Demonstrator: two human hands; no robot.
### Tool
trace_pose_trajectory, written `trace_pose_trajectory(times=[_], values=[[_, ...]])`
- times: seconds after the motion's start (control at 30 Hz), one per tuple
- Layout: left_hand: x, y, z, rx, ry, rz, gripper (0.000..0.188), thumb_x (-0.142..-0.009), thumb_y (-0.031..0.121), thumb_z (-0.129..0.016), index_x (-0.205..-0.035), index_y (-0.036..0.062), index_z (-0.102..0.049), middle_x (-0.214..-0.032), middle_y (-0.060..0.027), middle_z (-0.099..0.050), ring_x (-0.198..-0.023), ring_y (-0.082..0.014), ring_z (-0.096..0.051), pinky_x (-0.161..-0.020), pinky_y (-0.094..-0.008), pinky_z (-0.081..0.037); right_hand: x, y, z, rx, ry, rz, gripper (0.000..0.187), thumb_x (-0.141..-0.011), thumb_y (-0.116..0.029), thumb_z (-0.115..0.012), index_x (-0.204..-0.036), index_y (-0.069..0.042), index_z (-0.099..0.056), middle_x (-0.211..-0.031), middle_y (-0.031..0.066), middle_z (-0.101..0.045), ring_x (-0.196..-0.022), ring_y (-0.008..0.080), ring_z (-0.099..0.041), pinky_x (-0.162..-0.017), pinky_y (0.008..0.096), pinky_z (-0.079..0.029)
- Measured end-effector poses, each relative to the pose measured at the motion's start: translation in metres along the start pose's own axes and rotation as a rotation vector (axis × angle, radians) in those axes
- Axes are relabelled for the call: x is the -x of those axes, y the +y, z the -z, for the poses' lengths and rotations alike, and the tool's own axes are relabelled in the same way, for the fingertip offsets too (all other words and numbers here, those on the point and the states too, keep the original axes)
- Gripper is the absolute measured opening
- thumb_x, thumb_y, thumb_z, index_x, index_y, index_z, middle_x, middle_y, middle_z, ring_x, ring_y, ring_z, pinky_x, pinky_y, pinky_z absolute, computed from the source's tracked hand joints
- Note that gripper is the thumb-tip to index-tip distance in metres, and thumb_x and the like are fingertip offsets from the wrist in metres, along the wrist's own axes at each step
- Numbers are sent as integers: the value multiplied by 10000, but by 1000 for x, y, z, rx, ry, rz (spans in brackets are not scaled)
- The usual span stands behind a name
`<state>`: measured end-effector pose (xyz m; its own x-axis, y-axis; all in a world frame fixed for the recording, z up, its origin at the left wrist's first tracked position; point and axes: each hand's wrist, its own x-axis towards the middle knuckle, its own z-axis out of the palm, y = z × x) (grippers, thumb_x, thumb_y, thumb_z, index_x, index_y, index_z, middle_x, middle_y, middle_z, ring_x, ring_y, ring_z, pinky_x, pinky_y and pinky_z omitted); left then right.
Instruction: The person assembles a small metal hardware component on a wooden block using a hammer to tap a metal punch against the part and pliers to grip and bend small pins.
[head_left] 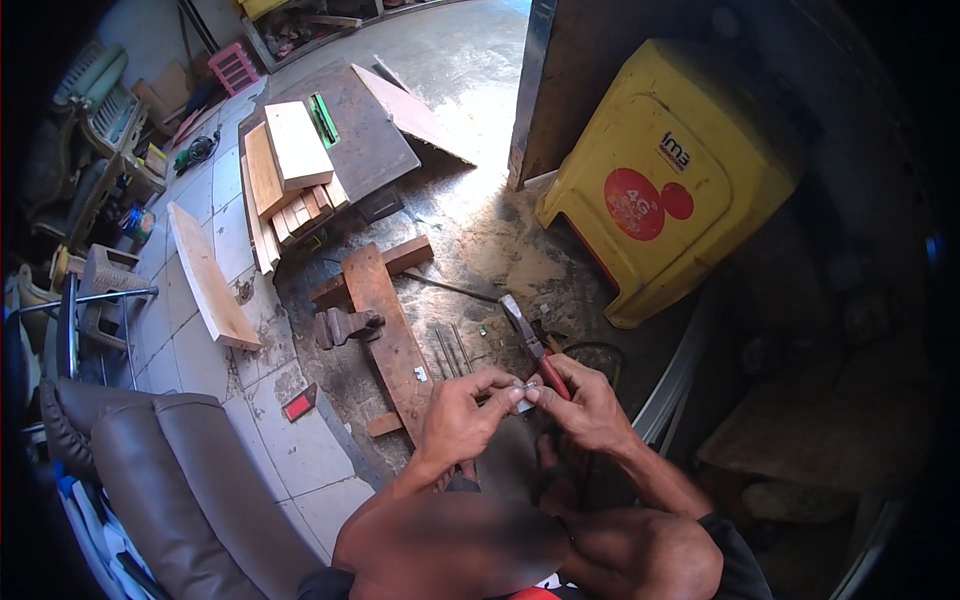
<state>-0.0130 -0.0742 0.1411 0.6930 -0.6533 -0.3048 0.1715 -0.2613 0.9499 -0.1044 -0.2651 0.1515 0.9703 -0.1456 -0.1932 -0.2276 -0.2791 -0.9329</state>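
My left hand (pixel 463 413) pinches a small silvery piece (pixel 524 404) between thumb and fingertips. The piece is too small to name. My right hand (pixel 588 405) meets it there, its thumb and finger on the same piece. Red-handled pliers (pixel 519 325) also rest in the right hand, their metal head pointing away from me. Both hands are close together above the floor, in front of my knees. Just left of them lies a worn wooden board (pixel 385 320) with a small metal vise (pixel 347 327) on it.
Thin metal rods (pixel 452 349) lie on the floor beside the board. A yellow plastic stool (pixel 650 190) stands right. Planks (pixel 300 150) are stacked on a low dark table (pixel 385 160) ahead. At left are a loose plank (pixel 208 280), a red-and-black object (pixel 299 403) and a brown padded seat (pixel 175 490).
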Motion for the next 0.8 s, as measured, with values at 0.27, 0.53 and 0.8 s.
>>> trace_pose_trajectory(times=[0.27, 0.53, 0.8], values=[[7, 1, 16, -105, 269, -35, 212, -995, 127, -688, -1044, -73, -741, -856, -84, -754, -784, -110, -680, -711, -285, -557, 20, 7, 22, -88, -63, -37, 251, -944, -182, -744, -1103, 6, -692, -1029, 108, -661, -945, 182, -654, -843, 337, -518], [-2, 4, 16, -669, 597, -557, 121, -859, 9, -736, -972, -32, -727, -769, -173, -679, -676, -340, -638, -636, -410, -496, 28, -16, 8, 130, -186, -48, 329, -976, -264, -702, -1142, 18, -668, -940, 155, -649, -861, 277, -673, -776, 393, -525], [-6, 1, 14, -988, 650, -709, 238, -752, -28, -737, -987, -10, -706, -763, -111, -643, -730, -291, -642, -697, -392, -492, 24, -21, -1, 123, -197, -132, 377, -998, -338, -674, -1130, 16, -673, -920, 173, -650, -823, 305, -662, -770, 410, -519]])
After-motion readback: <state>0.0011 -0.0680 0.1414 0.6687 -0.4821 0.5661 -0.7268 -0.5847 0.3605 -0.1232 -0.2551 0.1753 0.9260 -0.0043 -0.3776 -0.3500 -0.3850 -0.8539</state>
